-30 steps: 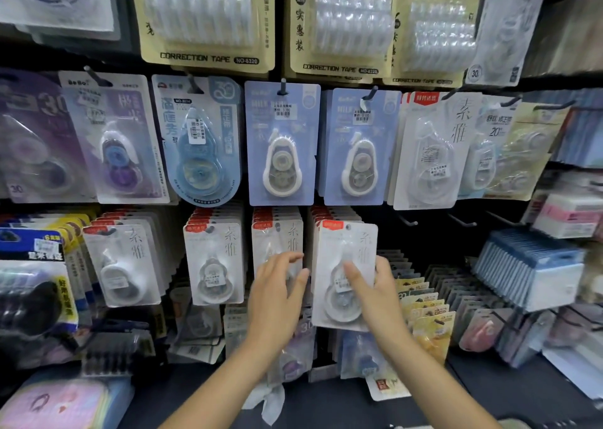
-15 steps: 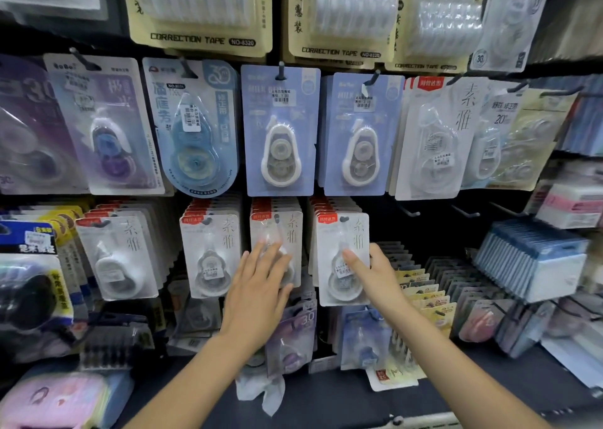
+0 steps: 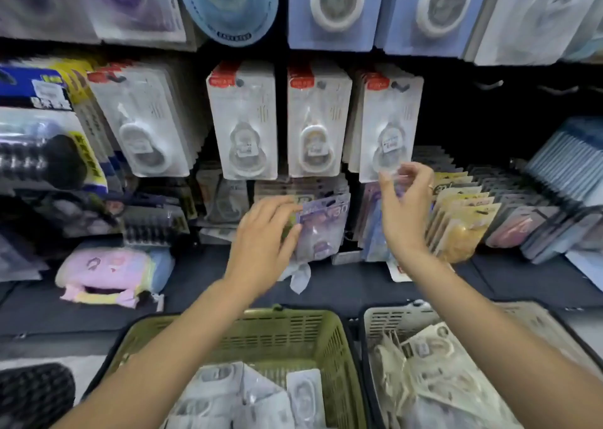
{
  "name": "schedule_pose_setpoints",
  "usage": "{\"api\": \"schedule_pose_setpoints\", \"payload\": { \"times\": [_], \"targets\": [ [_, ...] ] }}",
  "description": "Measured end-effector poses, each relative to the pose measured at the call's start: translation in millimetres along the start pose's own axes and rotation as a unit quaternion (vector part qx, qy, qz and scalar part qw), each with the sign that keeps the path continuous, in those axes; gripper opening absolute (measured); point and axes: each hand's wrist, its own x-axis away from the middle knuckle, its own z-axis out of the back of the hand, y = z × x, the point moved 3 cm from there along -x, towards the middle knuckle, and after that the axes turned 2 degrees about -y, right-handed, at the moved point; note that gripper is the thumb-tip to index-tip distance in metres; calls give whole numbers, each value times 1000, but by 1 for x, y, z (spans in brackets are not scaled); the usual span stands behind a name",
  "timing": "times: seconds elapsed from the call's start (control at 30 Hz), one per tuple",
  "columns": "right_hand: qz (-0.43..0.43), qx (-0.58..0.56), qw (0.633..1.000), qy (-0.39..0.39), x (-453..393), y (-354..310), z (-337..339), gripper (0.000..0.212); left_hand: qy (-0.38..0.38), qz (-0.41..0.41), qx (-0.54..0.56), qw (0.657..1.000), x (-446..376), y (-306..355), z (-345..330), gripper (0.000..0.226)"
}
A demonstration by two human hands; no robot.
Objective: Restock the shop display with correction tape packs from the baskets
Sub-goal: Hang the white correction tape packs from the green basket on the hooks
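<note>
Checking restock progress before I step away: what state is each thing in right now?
Left hand: fingers relaxed, touching the purple pack.
Right hand: fingers curled just below the rightmost white pack, holding nothing clearly.
White packs: four hooks stocked, hanging.
Green basket: holds packs.
Beige basket: holds packs.

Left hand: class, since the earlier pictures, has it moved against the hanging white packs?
Yes. The left hand has dropped from the white packs to the purple pack below them.
</note>
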Motion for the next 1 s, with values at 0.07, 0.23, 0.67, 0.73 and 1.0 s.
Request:
{"api": "schedule_pose_setpoints", "payload": {
  "times": [0.07, 0.23, 0.67, 0.73, 1.0],
  "targets": [
    [22, -9, 996, -88, 55, 17, -16, 16, -57, 56, 10, 997, 47, -28, -21, 20],
    [-78, 71, 914, -391, 212, 95, -66, 13, -295, 234, 32, 926, 188, -95, -86, 22],
    [-357, 269, 691, -568, 371, 194, -97, 43, -520, 343, 90, 777, 345, -141, -114, 56],
    [-347, 227, 693, -590, 355, 182, -103, 21, -488, 347, 128, 791, 339, -139, -115, 70],
    [-500, 58, 654, -565, 278, 127, -106, 11, -408, 267, 207, 848, 299, -85, -136, 105]
  ]
}}
